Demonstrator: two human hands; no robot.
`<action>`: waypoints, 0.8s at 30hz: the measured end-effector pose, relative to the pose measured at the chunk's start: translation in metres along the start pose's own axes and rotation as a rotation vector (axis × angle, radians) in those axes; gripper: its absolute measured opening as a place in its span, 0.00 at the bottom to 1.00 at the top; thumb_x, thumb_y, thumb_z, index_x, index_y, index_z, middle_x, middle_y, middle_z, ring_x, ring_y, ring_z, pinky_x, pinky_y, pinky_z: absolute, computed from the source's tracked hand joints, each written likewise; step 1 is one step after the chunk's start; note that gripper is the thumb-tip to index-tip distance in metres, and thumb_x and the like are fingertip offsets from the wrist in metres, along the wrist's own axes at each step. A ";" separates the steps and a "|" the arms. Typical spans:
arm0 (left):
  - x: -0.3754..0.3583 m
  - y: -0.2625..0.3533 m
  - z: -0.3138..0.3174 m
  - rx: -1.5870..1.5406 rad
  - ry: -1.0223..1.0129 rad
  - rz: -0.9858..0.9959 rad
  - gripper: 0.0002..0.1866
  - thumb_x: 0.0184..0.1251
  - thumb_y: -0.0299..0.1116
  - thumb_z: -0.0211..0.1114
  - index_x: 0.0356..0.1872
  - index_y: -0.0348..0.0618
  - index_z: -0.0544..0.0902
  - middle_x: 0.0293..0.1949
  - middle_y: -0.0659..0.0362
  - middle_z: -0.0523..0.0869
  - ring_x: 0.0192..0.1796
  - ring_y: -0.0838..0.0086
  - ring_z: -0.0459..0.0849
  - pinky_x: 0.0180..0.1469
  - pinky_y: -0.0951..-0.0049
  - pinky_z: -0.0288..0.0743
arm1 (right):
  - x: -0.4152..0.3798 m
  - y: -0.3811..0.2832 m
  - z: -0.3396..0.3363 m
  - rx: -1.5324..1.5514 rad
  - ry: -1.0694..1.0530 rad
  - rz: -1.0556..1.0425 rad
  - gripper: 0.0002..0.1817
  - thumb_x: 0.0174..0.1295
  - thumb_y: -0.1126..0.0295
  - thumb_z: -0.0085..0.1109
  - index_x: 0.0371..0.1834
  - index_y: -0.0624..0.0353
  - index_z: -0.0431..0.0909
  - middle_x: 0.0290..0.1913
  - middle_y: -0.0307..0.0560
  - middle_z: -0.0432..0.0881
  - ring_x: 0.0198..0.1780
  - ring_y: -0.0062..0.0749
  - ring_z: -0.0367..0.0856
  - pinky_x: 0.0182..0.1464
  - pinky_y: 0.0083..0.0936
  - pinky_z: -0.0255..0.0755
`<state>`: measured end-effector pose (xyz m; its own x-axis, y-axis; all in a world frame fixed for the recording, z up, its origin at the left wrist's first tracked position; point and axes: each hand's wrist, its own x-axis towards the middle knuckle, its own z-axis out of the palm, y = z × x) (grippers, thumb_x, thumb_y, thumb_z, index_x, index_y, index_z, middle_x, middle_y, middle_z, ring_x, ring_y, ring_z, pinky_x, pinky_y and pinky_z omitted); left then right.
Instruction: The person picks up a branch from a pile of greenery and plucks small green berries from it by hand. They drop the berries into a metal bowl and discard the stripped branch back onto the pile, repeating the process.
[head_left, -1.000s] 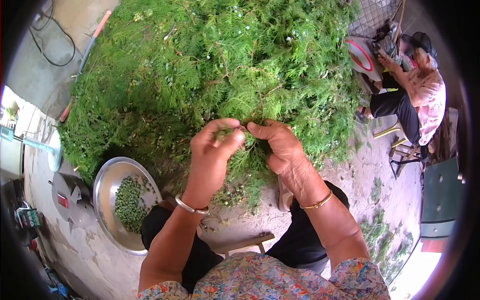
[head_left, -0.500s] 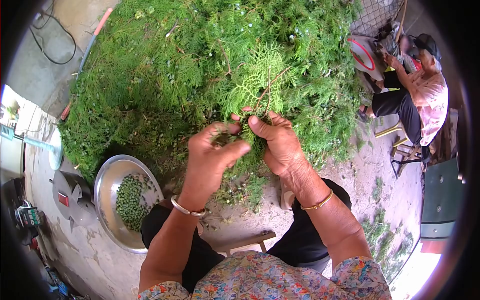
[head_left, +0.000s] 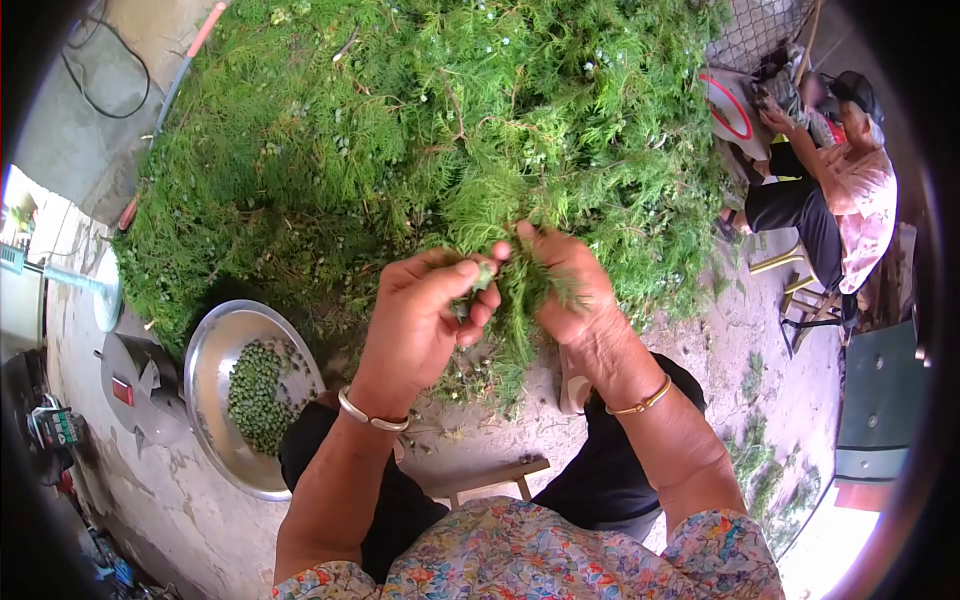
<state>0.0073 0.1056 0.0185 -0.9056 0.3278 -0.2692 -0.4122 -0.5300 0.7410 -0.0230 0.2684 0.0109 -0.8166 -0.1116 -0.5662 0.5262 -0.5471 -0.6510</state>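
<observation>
My right hand (head_left: 572, 285) is closed around a green conifer sprig (head_left: 518, 300), whose scaly fronds hang below and over the fingers. Close beside it on the left, my left hand (head_left: 428, 298) pinches a small pale green cone (head_left: 484, 272) between thumb and fingers. Both hands are over the near edge of a big heap of cut conifer branches (head_left: 330, 150), dotted with pale cones. To the lower left, a wide steel basin (head_left: 207, 375) holds many small green cones (head_left: 262, 395).
A grey container with a red object (head_left: 122, 391) stands left of the basin. A fan (head_left: 105, 290) is at far left. Another person (head_left: 850, 190) sits on a chair at right, near a white tub with a red ring (head_left: 728, 108). A wooden stool (head_left: 490, 478) is below me.
My left hand has gone from open, spread fingers to a pinch. My right hand has turned, and the sprig now hangs down rather than pointing up with its brown stem showing.
</observation>
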 end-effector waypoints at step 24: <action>0.014 -0.024 0.010 -0.422 -0.061 0.051 0.28 0.71 0.54 0.45 0.62 0.42 0.65 0.57 0.58 0.74 0.57 0.67 0.72 0.63 0.62 0.62 | -0.019 0.022 0.010 -1.290 0.042 -0.866 0.13 0.47 0.71 0.67 0.21 0.66 0.70 0.20 0.57 0.75 0.22 0.36 0.77 0.25 0.32 0.68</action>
<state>0.0053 0.1309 0.0027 -0.9235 0.3317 -0.1928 -0.3835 -0.8159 0.4327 0.0012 0.2499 0.0124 -0.9729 -0.1156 0.2003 -0.2276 0.6317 -0.7411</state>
